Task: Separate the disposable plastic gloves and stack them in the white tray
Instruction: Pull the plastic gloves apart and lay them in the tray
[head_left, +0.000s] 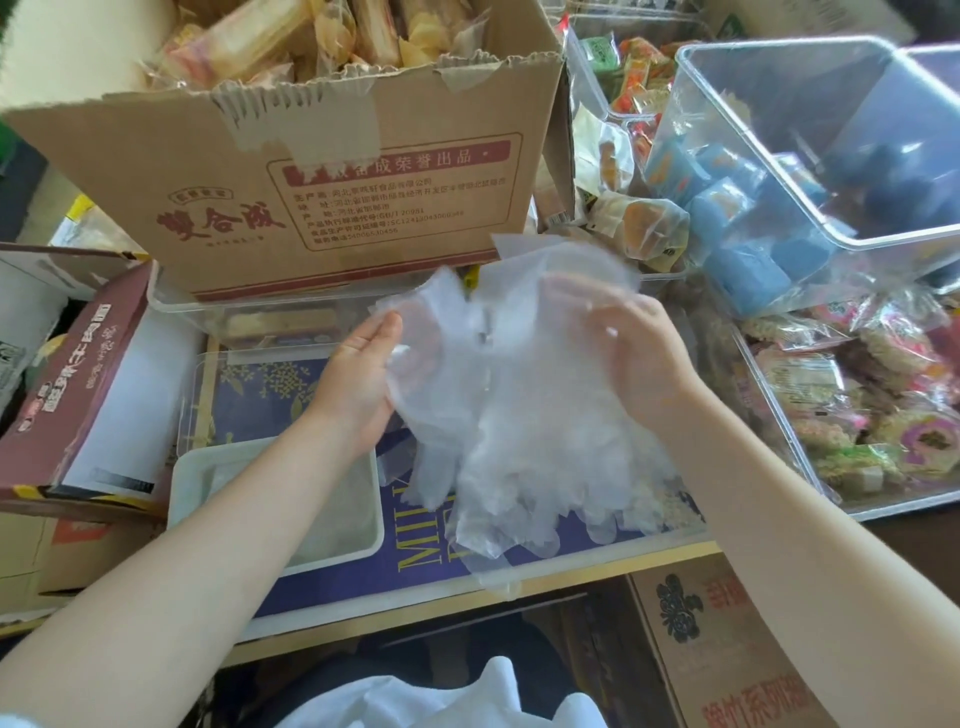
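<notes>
Surroundings: pretty cluttered, a big brown cardboard box (291, 171) of wrapped snacks is seen at the back, clear plastic bins (810, 156) of packets on the right.
Gloves: a crumpled bunch of thin clear disposable plastic gloves (519, 415) is held up in the air, just right of the tray, finger ends dangling down.
Left hand (358, 384): thumb and fingers are pinched on the bunch's left edge.
Right hand (639, 353): fingers are closed on the top right of the bunch.
Tray: a shallow white rectangular tray (363, 535) is sat under the left forearm; contents can't be made out.
</notes>
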